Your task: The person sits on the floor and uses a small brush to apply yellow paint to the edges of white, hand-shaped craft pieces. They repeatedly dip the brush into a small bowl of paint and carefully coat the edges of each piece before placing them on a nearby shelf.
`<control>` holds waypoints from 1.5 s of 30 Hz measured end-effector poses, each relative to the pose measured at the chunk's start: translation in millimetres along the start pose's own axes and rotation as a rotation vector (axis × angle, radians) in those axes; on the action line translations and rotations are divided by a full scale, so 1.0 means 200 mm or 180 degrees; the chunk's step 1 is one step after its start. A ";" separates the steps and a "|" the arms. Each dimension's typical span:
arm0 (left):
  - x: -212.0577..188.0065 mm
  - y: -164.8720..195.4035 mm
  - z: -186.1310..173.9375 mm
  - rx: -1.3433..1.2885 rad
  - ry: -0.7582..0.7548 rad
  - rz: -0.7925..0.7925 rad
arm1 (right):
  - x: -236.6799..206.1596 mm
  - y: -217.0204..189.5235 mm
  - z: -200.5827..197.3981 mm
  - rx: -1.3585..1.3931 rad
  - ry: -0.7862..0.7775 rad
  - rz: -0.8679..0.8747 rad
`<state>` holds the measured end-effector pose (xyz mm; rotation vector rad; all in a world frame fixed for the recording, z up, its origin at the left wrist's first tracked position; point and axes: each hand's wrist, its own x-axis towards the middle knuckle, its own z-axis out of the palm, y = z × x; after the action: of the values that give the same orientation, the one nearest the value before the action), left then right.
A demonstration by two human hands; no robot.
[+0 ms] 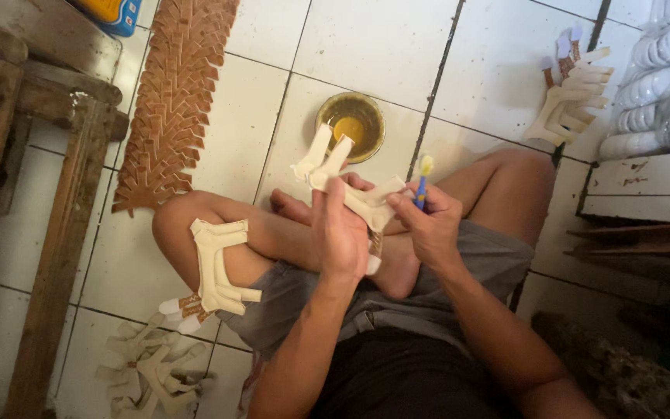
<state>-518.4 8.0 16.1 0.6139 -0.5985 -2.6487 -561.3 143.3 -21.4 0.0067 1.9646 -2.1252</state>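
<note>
Head view: cream, pronged strap piece (350, 190) in left grip (339, 233); right (428, 225) clenched on, probably, toothbrush (423, 180).

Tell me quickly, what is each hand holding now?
Left hand: closed on a cream strap piece.
Right hand: closed on a small blue brush with a yellow tip.

Bare tiles (366, 39) beyond glue bowl (350, 126); strap rows (172, 101) crowd left.
</note>
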 end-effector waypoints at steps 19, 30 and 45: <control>-0.26 0.28 0.00 0.2252 -0.1054 -0.0399 | -0.08 -0.24 -0.07 -0.0249 -0.1113 -0.0713; -0.30 0.11 -0.05 0.1057 -0.0321 -0.0834 | -0.13 -0.32 0.05 0.0156 -0.1223 -0.0287; -0.29 0.04 -0.05 0.1944 -0.0464 0.0164 | -0.14 -0.33 0.01 -0.1101 -0.0697 -0.1343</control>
<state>-462.3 22.1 30.4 0.5494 -1.4692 -2.4584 -546.8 150.5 48.0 -0.7276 2.3173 -1.8648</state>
